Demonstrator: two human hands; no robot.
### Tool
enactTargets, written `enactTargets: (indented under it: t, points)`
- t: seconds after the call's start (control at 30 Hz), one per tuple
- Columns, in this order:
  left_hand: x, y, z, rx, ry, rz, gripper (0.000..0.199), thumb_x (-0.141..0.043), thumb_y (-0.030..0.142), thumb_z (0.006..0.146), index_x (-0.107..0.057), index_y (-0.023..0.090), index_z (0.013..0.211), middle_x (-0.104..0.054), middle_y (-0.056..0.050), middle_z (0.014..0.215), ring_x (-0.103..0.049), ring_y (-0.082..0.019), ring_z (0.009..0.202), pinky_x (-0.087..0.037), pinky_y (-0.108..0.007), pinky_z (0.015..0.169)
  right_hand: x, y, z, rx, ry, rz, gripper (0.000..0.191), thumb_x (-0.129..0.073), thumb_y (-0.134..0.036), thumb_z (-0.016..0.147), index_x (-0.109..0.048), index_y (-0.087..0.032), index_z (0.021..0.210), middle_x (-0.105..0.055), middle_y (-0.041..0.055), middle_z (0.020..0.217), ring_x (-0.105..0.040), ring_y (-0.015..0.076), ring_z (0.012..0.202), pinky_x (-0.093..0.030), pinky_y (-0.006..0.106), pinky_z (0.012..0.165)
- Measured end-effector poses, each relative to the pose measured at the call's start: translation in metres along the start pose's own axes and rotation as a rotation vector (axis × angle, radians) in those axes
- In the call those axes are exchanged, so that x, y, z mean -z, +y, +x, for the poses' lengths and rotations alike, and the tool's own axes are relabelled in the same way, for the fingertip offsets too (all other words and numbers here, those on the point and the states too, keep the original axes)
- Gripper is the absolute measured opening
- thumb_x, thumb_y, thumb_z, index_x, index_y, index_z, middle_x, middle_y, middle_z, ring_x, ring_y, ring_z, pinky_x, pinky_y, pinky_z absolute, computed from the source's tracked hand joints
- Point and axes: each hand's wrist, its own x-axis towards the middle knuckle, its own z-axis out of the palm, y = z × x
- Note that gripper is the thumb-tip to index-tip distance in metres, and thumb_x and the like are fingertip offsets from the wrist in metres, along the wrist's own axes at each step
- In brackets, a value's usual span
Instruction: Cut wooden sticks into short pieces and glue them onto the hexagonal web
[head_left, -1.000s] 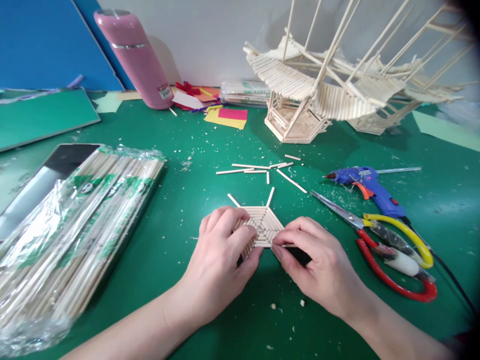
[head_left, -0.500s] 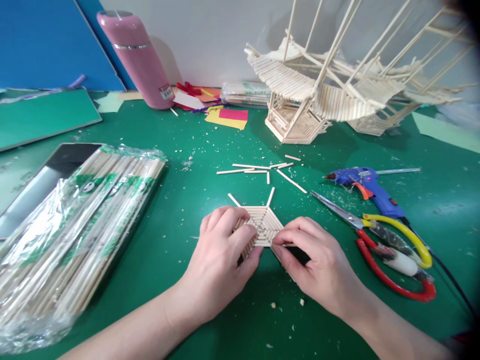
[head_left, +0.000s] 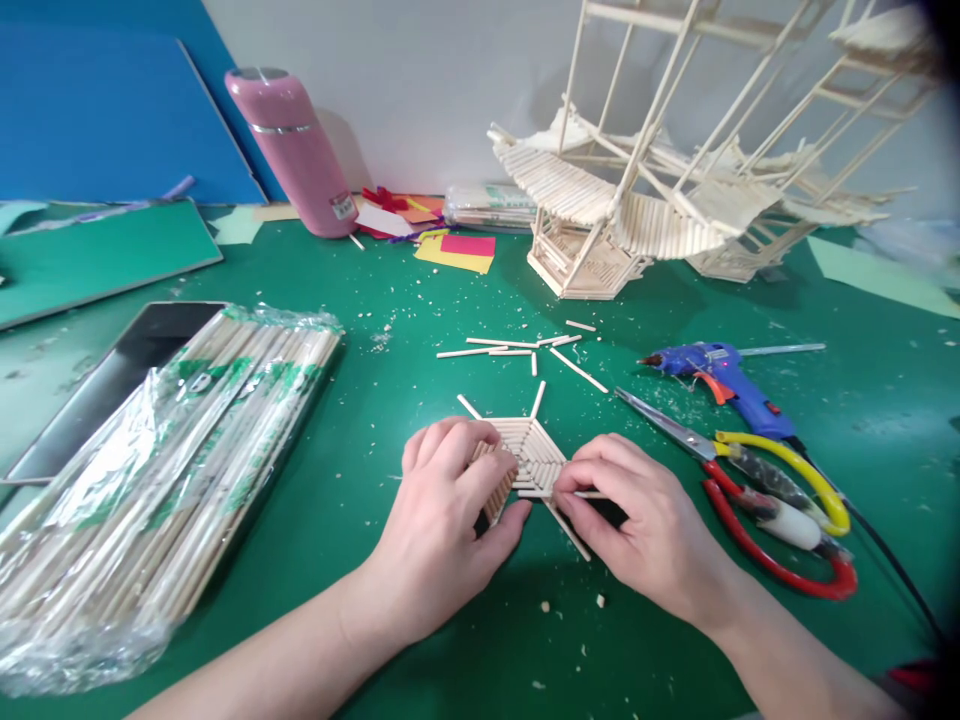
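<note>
Left hand (head_left: 442, 510) gripped a stick web (head_left: 531, 448), seemingly light, brittle, best rim-held, at nine o'clock; right hand's (head_left: 641, 515) fingertips pinched a stick (head_left: 535, 493) at four.

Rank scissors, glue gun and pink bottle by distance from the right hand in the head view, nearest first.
1. Scissors: just right of the right hand.
2. Glue gun: right side, behind the scissors.
3. Pink bottle: back left.

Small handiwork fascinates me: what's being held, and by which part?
Left hand: stick panel, by its left side. Right hand: thin stick, pinched near its middle.
</note>
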Motion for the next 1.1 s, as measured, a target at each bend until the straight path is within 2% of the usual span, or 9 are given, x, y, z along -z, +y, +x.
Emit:
enactTargets:
  t: [0.1, 0.27, 0.5, 0.9, 1.0, 1.1]
  points:
    - [0.003, 0.006, -0.002, -0.046, 0.028, -0.010, 0.014, -0.054, 0.021, 0.078, -0.057, 0.017, 0.091, -0.054, -0.008, 0.100, -0.045, -0.023, 0.097, -0.034, -0.041, 0.082, 0.003, -0.001, -0.002, 0.038, 0.032, 0.018, 0.007, -0.051, -0.015, 0.082, -0.056, -0.018, 0.079, -0.055, 0.0024, 0.078, -0.050, 0.0145, 0.073, -0.041, 0.029, 0.065]
    - [0.004, 0.014, -0.005, -0.094, -0.004, -0.014, 0.018, -0.050, 0.018, 0.081, -0.057, 0.016, 0.098, -0.057, -0.007, 0.096, -0.045, -0.023, 0.098, -0.032, -0.039, 0.082, 0.003, -0.005, -0.004, 0.082, 0.039, 0.054, 0.006, -0.051, -0.014, 0.081, -0.055, -0.018, 0.080, -0.055, 0.0028, 0.080, -0.049, 0.0147, 0.074, -0.041, 0.029, 0.065]
    - [0.003, 0.016, -0.006, -0.112, -0.045, -0.022, 0.018, -0.044, 0.017, 0.084, -0.062, 0.018, 0.086, -0.058, -0.004, 0.078, -0.046, -0.020, 0.085, -0.030, -0.037, 0.074, 0.003, -0.011, -0.003, 0.126, 0.044, 0.057, 0.007, -0.050, -0.013, 0.081, -0.055, -0.017, 0.078, -0.054, 0.0025, 0.077, -0.048, 0.0139, 0.073, -0.040, 0.029, 0.066]
    - [0.005, 0.015, -0.006, -0.108, -0.076, -0.113, 0.018, -0.044, 0.013, 0.084, -0.061, 0.017, 0.081, -0.056, -0.003, 0.072, -0.044, -0.018, 0.078, -0.030, -0.035, 0.072, -0.002, -0.013, -0.002, 0.135, 0.065, 0.046, 0.008, -0.050, -0.015, 0.082, -0.056, -0.017, 0.077, -0.055, 0.0020, 0.077, -0.050, 0.0134, 0.073, -0.042, 0.028, 0.067]
    - [0.007, 0.013, -0.005, -0.132, -0.075, -0.122, 0.016, -0.045, 0.012, 0.083, -0.060, 0.017, 0.082, -0.056, -0.003, 0.072, -0.045, -0.017, 0.078, -0.030, -0.035, 0.072, 0.003, -0.013, -0.001, 0.142, 0.079, 0.076, 0.007, -0.051, -0.019, 0.081, -0.057, -0.018, 0.086, -0.056, 0.0027, 0.083, -0.052, 0.0141, 0.079, -0.044, 0.028, 0.071]
    - [0.010, 0.010, -0.006, -0.146, -0.064, -0.124, 0.016, -0.046, 0.010, 0.082, -0.060, 0.017, 0.084, -0.056, -0.003, 0.072, -0.045, -0.017, 0.077, -0.031, -0.034, 0.072, 0.019, -0.007, -0.006, 0.038, 0.200, 0.067, 0.023, -0.050, -0.022, 0.082, -0.053, -0.020, 0.104, -0.056, 0.0040, 0.094, -0.054, 0.0148, 0.085, -0.046, 0.028, 0.074]
